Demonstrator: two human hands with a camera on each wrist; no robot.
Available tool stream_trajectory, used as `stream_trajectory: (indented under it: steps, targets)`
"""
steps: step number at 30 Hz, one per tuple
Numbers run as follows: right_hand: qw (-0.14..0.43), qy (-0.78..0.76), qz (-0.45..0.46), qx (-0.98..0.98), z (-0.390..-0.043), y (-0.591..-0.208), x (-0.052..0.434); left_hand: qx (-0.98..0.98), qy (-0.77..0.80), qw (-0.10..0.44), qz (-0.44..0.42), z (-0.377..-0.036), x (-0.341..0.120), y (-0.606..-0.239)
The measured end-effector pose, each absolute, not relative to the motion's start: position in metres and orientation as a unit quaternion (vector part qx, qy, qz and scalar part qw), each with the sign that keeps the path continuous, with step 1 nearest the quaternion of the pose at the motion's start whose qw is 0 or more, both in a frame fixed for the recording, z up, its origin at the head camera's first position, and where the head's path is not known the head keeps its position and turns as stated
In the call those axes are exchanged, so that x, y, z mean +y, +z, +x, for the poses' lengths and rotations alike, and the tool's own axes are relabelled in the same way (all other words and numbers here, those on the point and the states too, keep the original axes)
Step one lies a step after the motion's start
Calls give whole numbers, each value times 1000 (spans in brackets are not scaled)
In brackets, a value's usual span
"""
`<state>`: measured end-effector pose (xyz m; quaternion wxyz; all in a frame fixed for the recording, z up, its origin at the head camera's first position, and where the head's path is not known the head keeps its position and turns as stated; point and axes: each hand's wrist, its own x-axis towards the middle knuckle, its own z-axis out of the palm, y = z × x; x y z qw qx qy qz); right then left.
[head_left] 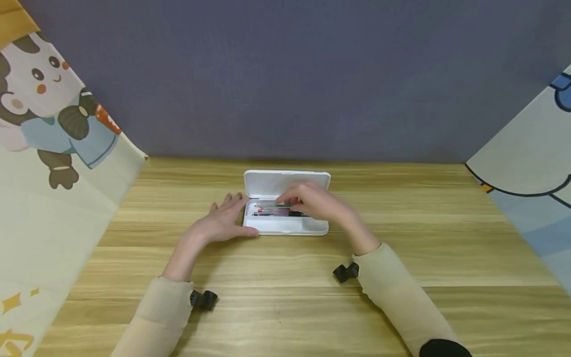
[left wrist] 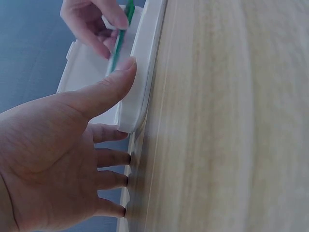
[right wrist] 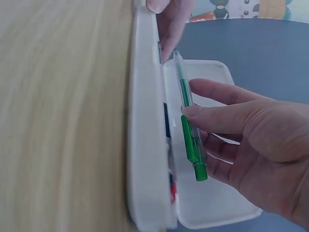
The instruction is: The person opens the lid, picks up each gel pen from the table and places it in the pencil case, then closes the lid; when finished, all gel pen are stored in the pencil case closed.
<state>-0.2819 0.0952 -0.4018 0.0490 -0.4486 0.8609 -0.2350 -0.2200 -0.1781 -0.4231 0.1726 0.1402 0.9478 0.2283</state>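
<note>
A white pencil case (head_left: 285, 227) lies on the wooden table with its lid (head_left: 267, 183) raised at the back. My right hand (head_left: 312, 201) pinches a green pen (right wrist: 190, 130) between thumb and fingers, over the case; the right wrist view shows its clear barrel and green clip. Several other pens (head_left: 265, 212), with red and black parts, lie inside the case. At the left end of the case rests my left hand (head_left: 220, 220), fingers spread and fairly straight, thumb (left wrist: 123, 72) at the front corner. The right palm hides part of the case's contents.
The wooden table (head_left: 276, 297) runs back to a dark grey-blue panel (head_left: 303, 79). Cartoon-printed panels (head_left: 58, 114) flank the table on both sides. Small black devices (head_left: 205, 300) are fixed at both sleeve cuffs.
</note>
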Motion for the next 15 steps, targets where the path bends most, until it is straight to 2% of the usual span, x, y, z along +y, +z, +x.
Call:
stream_trajectory:
  steps: [15]
  targets:
    - [27,-216,-433,875,-284,-413,78,948,226,177,137,-221,-177,-423]
